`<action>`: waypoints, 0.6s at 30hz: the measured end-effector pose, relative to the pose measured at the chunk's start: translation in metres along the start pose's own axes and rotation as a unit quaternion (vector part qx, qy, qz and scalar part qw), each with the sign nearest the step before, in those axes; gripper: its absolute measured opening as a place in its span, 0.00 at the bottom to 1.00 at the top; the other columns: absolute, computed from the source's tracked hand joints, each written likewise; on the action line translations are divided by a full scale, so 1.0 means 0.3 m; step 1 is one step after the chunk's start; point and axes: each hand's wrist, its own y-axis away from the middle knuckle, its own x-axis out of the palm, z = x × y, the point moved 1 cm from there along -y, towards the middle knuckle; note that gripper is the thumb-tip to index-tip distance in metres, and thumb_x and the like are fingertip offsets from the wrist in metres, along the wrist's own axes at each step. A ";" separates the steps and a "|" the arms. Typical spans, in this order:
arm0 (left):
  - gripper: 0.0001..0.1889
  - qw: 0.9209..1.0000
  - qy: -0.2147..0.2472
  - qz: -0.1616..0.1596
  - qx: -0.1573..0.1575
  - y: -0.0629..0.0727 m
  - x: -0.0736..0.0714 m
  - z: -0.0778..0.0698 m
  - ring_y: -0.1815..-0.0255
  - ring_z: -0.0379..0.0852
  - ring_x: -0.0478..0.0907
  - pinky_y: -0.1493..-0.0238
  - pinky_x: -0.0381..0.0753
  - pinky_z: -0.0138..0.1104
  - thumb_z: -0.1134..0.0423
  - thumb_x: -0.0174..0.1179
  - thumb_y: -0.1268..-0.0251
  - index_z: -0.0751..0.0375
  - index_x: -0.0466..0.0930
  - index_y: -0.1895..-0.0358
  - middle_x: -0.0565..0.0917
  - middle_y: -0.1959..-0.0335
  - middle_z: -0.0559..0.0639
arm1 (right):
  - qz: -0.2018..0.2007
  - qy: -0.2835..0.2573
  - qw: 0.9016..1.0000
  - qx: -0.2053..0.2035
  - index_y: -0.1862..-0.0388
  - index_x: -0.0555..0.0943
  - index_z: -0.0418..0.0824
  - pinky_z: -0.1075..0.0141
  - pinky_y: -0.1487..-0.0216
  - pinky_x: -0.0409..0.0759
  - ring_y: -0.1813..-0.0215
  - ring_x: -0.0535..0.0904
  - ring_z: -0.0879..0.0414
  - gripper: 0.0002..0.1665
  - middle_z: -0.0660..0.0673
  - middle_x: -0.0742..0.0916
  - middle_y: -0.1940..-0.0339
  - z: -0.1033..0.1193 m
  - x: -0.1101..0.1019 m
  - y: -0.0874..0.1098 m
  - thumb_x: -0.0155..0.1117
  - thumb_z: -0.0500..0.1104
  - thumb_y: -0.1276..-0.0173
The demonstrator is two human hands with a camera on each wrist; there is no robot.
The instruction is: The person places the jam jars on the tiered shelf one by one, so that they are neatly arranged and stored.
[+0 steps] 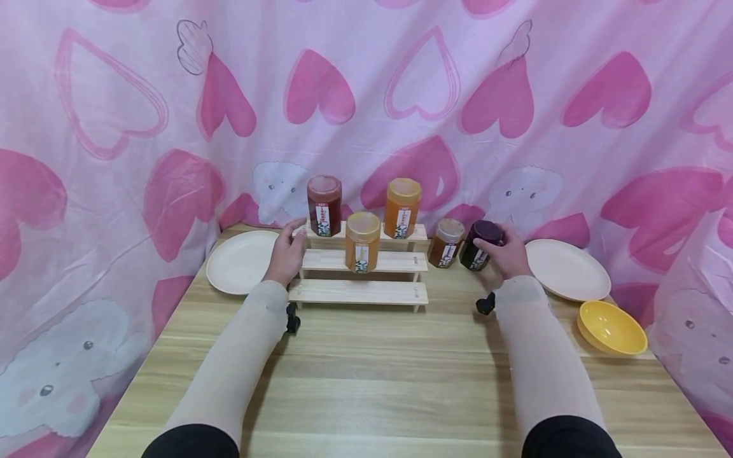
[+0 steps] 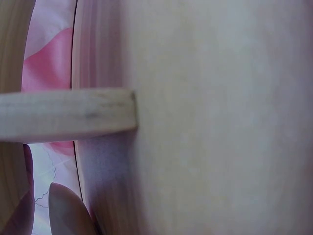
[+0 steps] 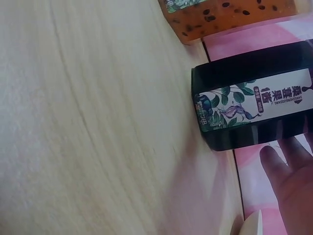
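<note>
A three-step wooden stand (image 1: 361, 292) is on the table. My left hand (image 1: 285, 253) is at the left end of its top step, thumb and fingers pinching the edge; in the left wrist view, fingertips (image 2: 68, 208) show beside a wooden leg (image 2: 68, 115). On the right, my right hand (image 1: 509, 253) grips a dark purple jar (image 1: 476, 259) with a white label, thumb on the near side. I cannot tell whether its base touches the table. Left of it stands a brown-orange jar (image 1: 444, 251). A red jar (image 1: 316, 213) and an orange jar (image 1: 395, 210) occupy the top step; a yellow jar (image 1: 354, 245) stands on the middle one.
One white plate (image 1: 237, 264) lies left of the stand, another white plate (image 1: 572, 270) right of my right hand. In front of that plate is a yellow bowl (image 1: 613, 327). A pink heart-patterned curtain (image 1: 366, 76) hangs behind the wood-grain table (image 1: 366, 381).
</note>
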 end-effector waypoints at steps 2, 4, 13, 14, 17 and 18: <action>0.24 1.000 -0.004 -0.002 0.005 -0.004 0.003 0.013 0.75 0.40 0.67 0.67 0.71 0.35 0.47 0.45 0.13 0.45 0.69 0.22 0.70 0.75 0.46 | -0.005 0.000 1.000 0.006 0.16 0.63 0.39 0.47 0.20 0.65 0.23 0.70 0.39 0.49 0.33 0.73 0.21 -0.003 0.001 0.001 0.74 0.54 0.28; 0.24 1.000 -0.005 -0.002 0.008 -0.005 0.004 0.018 0.75 0.40 0.67 0.67 0.71 0.35 0.46 0.46 0.13 0.45 0.69 0.22 0.70 0.75 0.46 | -0.015 -0.004 1.000 0.012 0.17 0.64 0.40 0.47 0.21 0.66 0.23 0.70 0.40 0.49 0.34 0.74 0.22 -0.005 0.002 0.005 0.75 0.54 0.29; 0.24 1.000 -0.012 0.000 0.005 -0.006 -0.003 0.006 0.77 0.39 0.66 0.69 0.70 0.35 0.47 0.44 0.12 0.45 0.69 0.21 0.69 0.78 0.42 | -0.048 -0.039 0.998 0.009 0.21 0.71 0.41 0.54 0.23 0.71 0.26 0.74 0.46 0.45 0.37 0.78 0.24 -0.003 0.021 0.036 0.77 0.53 0.31; 0.24 1.000 -0.011 0.002 0.002 -0.005 -0.003 0.000 0.77 0.38 0.66 0.68 0.70 0.35 0.48 0.44 0.12 0.45 0.68 0.21 0.69 0.78 0.42 | -0.048 -0.035 0.998 0.006 0.21 0.71 0.41 0.55 0.23 0.71 0.26 0.74 0.46 0.45 0.38 0.78 0.24 -0.002 0.021 0.042 0.77 0.54 0.31; 0.24 1.000 0.002 0.009 -0.009 0.012 -0.005 -0.035 0.78 0.39 0.66 0.69 0.69 0.35 0.52 0.44 0.12 0.49 0.68 0.20 0.69 0.78 0.44 | -0.039 -0.028 0.999 -0.003 0.21 0.71 0.40 0.55 0.23 0.71 0.26 0.75 0.46 0.45 0.37 0.79 0.25 0.006 0.017 0.066 0.77 0.54 0.31; 0.24 1.000 0.004 0.012 -0.011 0.020 -0.006 -0.050 0.78 0.39 0.66 0.69 0.70 0.35 0.54 0.44 0.11 0.50 0.68 0.20 0.69 0.78 0.44 | -0.036 -0.024 0.999 -0.005 0.20 0.70 0.39 0.55 0.23 0.71 0.26 0.75 0.46 0.46 0.37 0.79 0.25 0.010 0.015 0.076 0.77 0.54 0.31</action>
